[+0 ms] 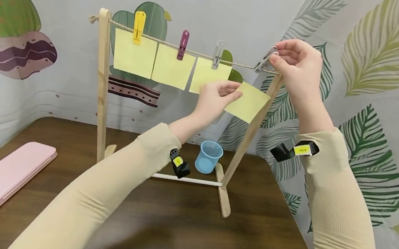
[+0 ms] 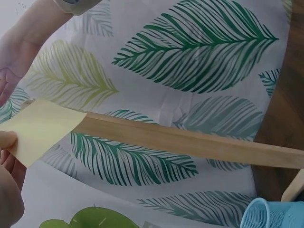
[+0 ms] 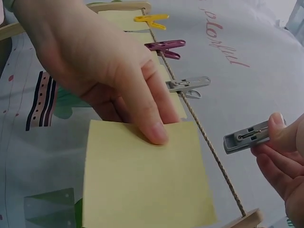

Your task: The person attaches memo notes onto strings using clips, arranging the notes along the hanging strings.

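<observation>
My left hand [image 1: 216, 100] pinches a yellow paper square [image 1: 248, 101] by its left edge, just below the rope [image 1: 243, 65]. In my right hand [image 1: 300, 68] is a grey clothespin [image 1: 266, 59], gripped between thumb and fingers near the rope's right end. The right wrist view shows that grey clothespin [image 3: 247, 137] beside the rope, apart from the paper [image 3: 147, 175]. Three more yellow squares hang in a row, held by a yellow clothespin [image 1: 138, 27], a purple clothespin [image 1: 183, 45] and another grey clothespin [image 1: 218, 55].
A wooden frame [image 1: 101, 87] carries the rope, with a white bar [image 1: 187, 179] low between its feet. Behind the bar stands a blue mesh cup [image 1: 208, 157]. To the left, a pink case [image 1: 10, 174] lies on the brown table [image 1: 175, 226]. Patterned cloth covers the walls.
</observation>
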`<act>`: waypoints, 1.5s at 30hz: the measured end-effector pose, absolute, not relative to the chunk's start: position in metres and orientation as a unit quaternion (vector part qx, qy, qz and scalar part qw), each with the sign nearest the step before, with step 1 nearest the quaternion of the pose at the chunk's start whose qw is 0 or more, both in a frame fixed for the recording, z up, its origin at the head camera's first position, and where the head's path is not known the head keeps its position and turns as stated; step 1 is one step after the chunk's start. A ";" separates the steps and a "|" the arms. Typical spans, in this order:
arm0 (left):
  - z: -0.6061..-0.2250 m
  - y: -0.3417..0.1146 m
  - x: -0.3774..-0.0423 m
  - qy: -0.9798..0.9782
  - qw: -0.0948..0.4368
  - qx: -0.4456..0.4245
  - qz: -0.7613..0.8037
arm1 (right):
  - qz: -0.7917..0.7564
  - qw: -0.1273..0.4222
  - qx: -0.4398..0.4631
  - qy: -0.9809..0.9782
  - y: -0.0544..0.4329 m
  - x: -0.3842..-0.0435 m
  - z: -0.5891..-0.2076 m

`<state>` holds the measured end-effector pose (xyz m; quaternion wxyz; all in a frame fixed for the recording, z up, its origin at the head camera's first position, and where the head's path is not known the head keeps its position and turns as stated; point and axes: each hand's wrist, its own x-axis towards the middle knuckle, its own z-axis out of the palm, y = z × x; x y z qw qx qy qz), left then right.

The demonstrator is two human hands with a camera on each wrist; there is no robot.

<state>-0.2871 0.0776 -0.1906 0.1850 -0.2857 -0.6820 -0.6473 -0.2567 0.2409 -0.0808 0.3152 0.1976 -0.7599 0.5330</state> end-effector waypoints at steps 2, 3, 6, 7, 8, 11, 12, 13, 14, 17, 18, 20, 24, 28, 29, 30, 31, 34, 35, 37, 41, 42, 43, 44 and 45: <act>-0.186 0.079 -0.290 -0.675 0.185 -0.272 -0.661 | 0.526 0.313 0.188 -0.768 0.240 -0.259 -0.079; -0.184 0.079 -0.290 -0.672 0.187 -0.267 -0.665 | 0.525 0.312 0.184 -0.770 0.239 -0.260 -0.078; -0.179 0.079 -0.290 -0.669 0.197 -0.253 -0.671 | 0.540 0.310 0.184 -0.761 0.238 -0.263 -0.076; -0.178 0.079 -0.290 -0.668 0.201 -0.249 -0.672 | 0.542 0.310 0.184 -0.759 0.238 -0.264 -0.076; -0.178 0.079 -0.290 -0.668 0.206 -0.244 -0.672 | 0.543 0.311 0.183 -0.758 0.238 -0.265 -0.076; -0.176 0.079 -0.291 -0.666 0.210 -0.225 -0.680 | 0.543 0.308 0.179 -0.761 0.238 -0.267 -0.075; -0.176 0.079 -0.292 -0.663 0.210 -0.218 -0.685 | 0.541 0.306 0.177 -0.763 0.237 -0.267 -0.074; -0.176 0.079 -0.293 -0.659 0.208 -0.212 -0.691 | 0.537 0.306 0.175 -0.767 0.237 -0.267 -0.074; -0.177 0.078 -0.293 -0.656 0.207 -0.206 -0.696 | 0.534 0.305 0.173 -0.770 0.237 -0.268 -0.073; -0.178 0.078 -0.295 -0.647 0.205 -0.195 -0.708 | 0.519 0.307 0.173 -0.779 0.237 -0.269 -0.072; -0.178 0.078 -0.296 -0.646 0.205 -0.193 -0.710 | 0.513 0.309 0.173 -0.782 0.237 -0.269 -0.071; -0.179 0.079 -0.297 -0.644 0.206 -0.191 -0.712 | 0.504 0.312 0.171 -0.787 0.237 -0.270 -0.070; -0.180 0.079 -0.299 -0.639 0.208 -0.193 -0.715 | 0.495 0.308 0.168 -0.795 0.237 -0.272 -0.069; -0.181 0.080 -0.300 -0.635 0.206 -0.195 -0.718 | 0.472 0.290 0.163 -0.816 0.237 -0.273 -0.068; -0.181 0.081 -0.300 -0.634 0.206 -0.197 -0.719 | 0.464 0.285 0.162 -0.823 0.237 -0.273 -0.068; -0.181 0.081 -0.299 -0.634 0.206 -0.198 -0.719 | 0.454 0.281 0.160 -0.830 0.236 -0.273 -0.068; -0.181 0.081 -0.299 -0.633 0.206 -0.199 -0.719 | 0.446 0.276 0.157 -0.837 0.237 -0.273 -0.068; -0.182 0.081 -0.299 -0.634 0.207 -0.201 -0.718 | 0.418 0.266 0.151 -0.855 0.237 -0.272 -0.069; -0.182 0.082 -0.300 -0.633 0.208 -0.201 -0.718 | 0.408 0.262 0.148 -0.862 0.237 -0.272 -0.068; -0.182 0.082 -0.300 -0.632 0.211 -0.201 -0.718 | 0.387 0.253 0.142 -0.875 0.237 -0.272 -0.068; -0.183 0.082 -0.301 -0.629 0.216 -0.202 -0.719 | 0.352 0.232 0.136 -0.897 0.237 -0.273 -0.066; -0.183 0.082 -0.301 -0.628 0.215 -0.202 -0.720 | 0.347 0.225 0.135 -0.901 0.237 -0.273 -0.065; -0.184 0.082 -0.301 -0.629 0.213 -0.202 -0.720 | 0.341 0.219 0.133 -0.905 0.237 -0.273 -0.065; -0.184 0.082 -0.301 -0.630 0.212 -0.202 -0.719 | 0.336 0.213 0.133 -0.908 0.236 -0.273 -0.065; -0.184 0.082 -0.301 -0.632 0.210 -0.202 -0.718 | 0.331 0.207 0.132 -0.911 0.236 -0.274 -0.065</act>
